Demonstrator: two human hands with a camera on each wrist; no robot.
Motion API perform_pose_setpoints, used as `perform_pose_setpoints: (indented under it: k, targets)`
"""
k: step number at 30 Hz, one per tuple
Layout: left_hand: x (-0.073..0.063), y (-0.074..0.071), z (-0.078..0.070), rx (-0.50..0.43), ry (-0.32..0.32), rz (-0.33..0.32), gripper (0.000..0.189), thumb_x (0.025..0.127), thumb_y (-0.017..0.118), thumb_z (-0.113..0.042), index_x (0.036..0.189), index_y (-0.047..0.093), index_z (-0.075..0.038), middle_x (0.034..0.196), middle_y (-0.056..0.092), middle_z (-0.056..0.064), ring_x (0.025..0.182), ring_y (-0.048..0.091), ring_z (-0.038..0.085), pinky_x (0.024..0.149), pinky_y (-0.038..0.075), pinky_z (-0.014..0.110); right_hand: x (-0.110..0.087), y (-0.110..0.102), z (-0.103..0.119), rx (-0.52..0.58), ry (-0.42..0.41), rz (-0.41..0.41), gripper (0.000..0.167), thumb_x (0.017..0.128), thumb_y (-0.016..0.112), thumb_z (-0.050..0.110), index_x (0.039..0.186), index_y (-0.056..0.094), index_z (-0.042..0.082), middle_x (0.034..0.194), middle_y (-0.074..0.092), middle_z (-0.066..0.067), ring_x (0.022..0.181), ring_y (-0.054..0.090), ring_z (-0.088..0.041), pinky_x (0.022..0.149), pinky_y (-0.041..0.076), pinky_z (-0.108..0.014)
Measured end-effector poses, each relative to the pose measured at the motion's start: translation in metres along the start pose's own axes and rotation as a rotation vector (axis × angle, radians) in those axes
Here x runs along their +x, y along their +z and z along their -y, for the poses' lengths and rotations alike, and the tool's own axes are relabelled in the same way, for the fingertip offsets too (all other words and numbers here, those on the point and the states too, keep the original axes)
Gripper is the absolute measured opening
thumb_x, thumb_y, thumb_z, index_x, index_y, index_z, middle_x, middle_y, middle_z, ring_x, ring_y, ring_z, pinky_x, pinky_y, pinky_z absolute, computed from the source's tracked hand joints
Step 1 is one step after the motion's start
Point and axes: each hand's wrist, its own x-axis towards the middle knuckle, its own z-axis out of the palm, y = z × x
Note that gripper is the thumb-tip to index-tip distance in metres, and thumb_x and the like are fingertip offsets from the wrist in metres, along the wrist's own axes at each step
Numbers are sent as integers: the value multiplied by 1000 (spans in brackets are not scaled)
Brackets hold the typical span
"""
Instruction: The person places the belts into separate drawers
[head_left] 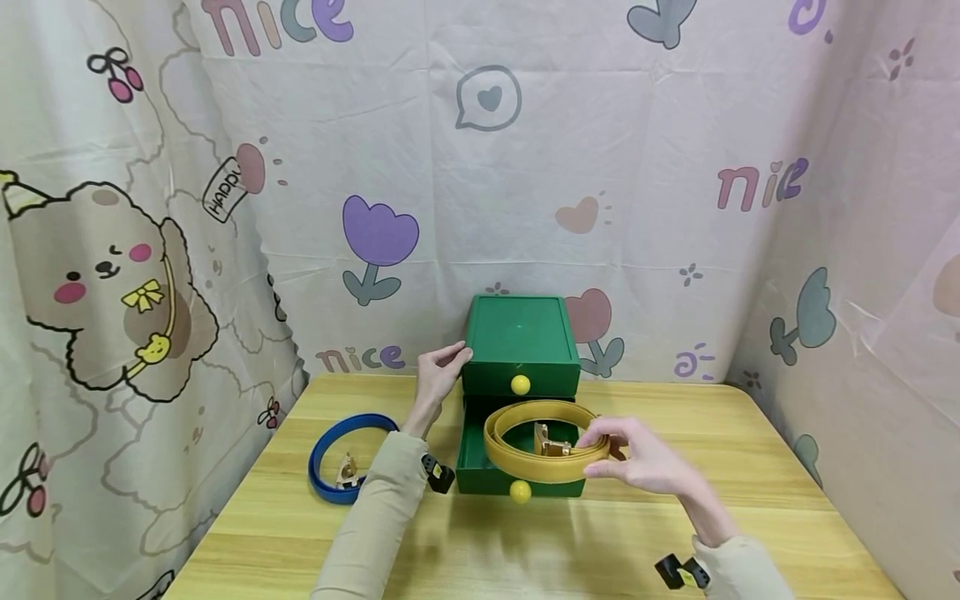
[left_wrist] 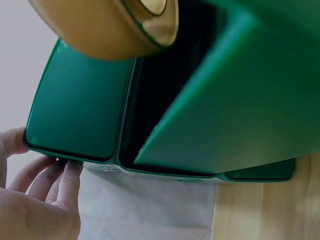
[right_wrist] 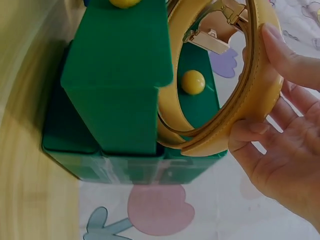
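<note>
A green drawer cabinet [head_left: 519, 330] with yellow knobs stands at the back of the table, one drawer [head_left: 468, 479] under the top one pulled out. Its upper left front corner is gripped by my left hand [head_left: 437, 382], thumb by the top edge and fingers against the side. My right hand [head_left: 641, 457] pinches a coiled yellow belt [right_wrist: 250, 100] by its right side, thumb on one edge and fingers on the other. The belt hangs above the pulled-out drawer, its gold buckle [right_wrist: 210, 40] inside the coil. How much the drawer contains is hidden behind the belt.
A coiled blue belt [head_left: 318, 471] with a gold buckle [head_left: 347, 473] lies on the wooden table [head_left: 697, 467], left of the cabinet and beside my left forearm. A printed white cloth [head_left: 660, 125] hangs close behind the cabinet and along both sides.
</note>
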Motion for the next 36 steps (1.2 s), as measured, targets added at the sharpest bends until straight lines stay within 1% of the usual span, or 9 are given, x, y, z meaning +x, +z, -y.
perform_pose_setpoints:
  k: [5, 9, 15, 19, 23, 27, 29, 34, 36]
  targets:
    - [0, 1, 0, -2, -7, -3, 34, 95, 70, -19, 126, 71, -6, 125, 71, 18, 106, 69, 16, 91, 57, 28, 10, 10, -5, 3, 15, 23, 16, 86, 79, 12, 100, 71, 11, 86, 67, -5, 67, 45, 4, 53, 40, -18]
    - [0, 2, 0, 0, -11, -3, 35, 95, 70, -20, 127, 71, -6, 126, 71, 18, 108, 69, 17, 94, 57, 32, 18, 19, -12, -8, 45, 12, 16, 86, 79, 13, 100, 71, 10, 86, 67, -5, 66, 43, 3, 54, 39, -18]
    - [-1, 2, -1, 6, -6, 0, 35, 95, 70, -20, 128, 70, -6, 126, 70, 19, 108, 69, 18, 95, 57, 33, 26, 31, -20, -8, 114, -6, 17, 86, 79, 11, 100, 72, 7, 90, 68, -8, 68, 46, 0, 58, 43, -21]
    - [-2, 1, -2, 7, -5, 1, 35, 96, 69, -21, 128, 70, -7, 126, 71, 19, 106, 69, 16, 94, 57, 32, 30, 35, -20, -20, 138, -9, 18, 86, 79, 11, 101, 71, 7, 93, 70, -9, 69, 50, 0, 61, 47, -21]
    - [-2, 1, -2, 8, -5, 1, 35, 95, 70, -21, 127, 71, -7, 124, 71, 19, 101, 69, 12, 88, 57, 26, 33, 36, -17, -60, 130, -11, 17, 85, 80, 9, 100, 72, 7, 93, 71, -7, 69, 51, 2, 62, 49, -21]
    - [-1, 1, -1, 6, -8, 2, 35, 95, 70, -21, 127, 71, -7, 123, 72, 19, 96, 68, 7, 81, 55, 18, 33, 37, -9, -120, 90, -7, 18, 83, 81, 9, 99, 72, 9, 92, 72, -4, 73, 51, 2, 64, 49, -21]
    - [-1, 1, -1, 3, -9, 1, 34, 96, 69, -20, 127, 71, -7, 123, 72, 19, 94, 68, 5, 78, 54, 16, 33, 37, -4, -159, 61, -1, 18, 84, 81, 11, 100, 73, 10, 93, 72, -2, 78, 56, -1, 68, 51, -23]
    - [-2, 1, -2, 1, -6, -2, 33, 95, 69, -19, 126, 71, -7, 123, 72, 19, 94, 68, 5, 79, 54, 17, 36, 38, 3, -215, 21, 17, 19, 85, 80, 14, 102, 73, 13, 97, 73, 1, 91, 64, -11, 80, 53, -27]
    - [-2, 1, -2, 1, -7, -3, 34, 95, 70, -19, 126, 71, -7, 124, 72, 19, 96, 68, 6, 81, 55, 18, 37, 39, 5, -222, 15, 21, 19, 85, 80, 13, 102, 72, 13, 98, 73, 1, 92, 64, -12, 81, 53, -28]
